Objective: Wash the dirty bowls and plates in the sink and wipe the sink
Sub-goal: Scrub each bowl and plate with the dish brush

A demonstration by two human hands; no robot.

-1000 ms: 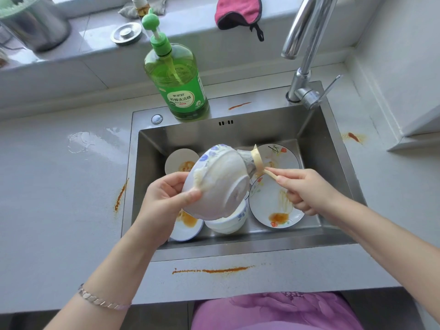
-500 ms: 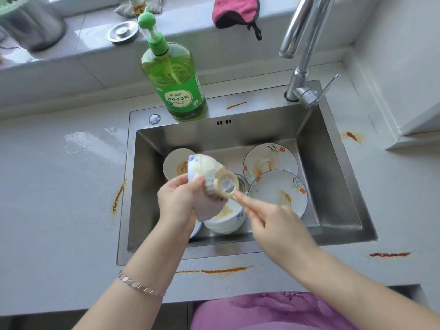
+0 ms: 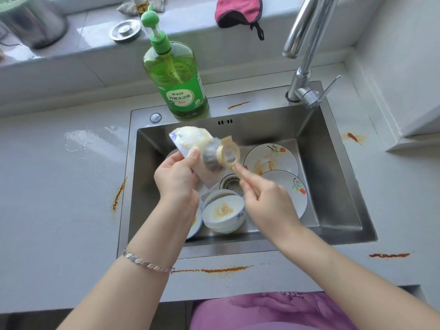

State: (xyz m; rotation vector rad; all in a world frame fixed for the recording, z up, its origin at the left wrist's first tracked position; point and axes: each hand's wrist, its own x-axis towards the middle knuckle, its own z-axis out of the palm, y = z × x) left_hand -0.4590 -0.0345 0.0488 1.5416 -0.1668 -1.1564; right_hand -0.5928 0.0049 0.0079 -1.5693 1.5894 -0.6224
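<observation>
As left fingers (image 3: 194,156) pinch bowl (image 3: 188,139), scrubber (image 3: 211,157) touches it.

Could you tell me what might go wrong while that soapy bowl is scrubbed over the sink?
1. The foamy bowl is held only by the left hand at its edge; it may slip and chip the bowls below.
2. The right hand only pinches the brush handle, so a push could twist it loose.

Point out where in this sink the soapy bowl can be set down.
In the sink, bare floor runs between the two plates and the right wall, down to the front right corner. Left and middle are crowded: stacked bowls, drain.
</observation>
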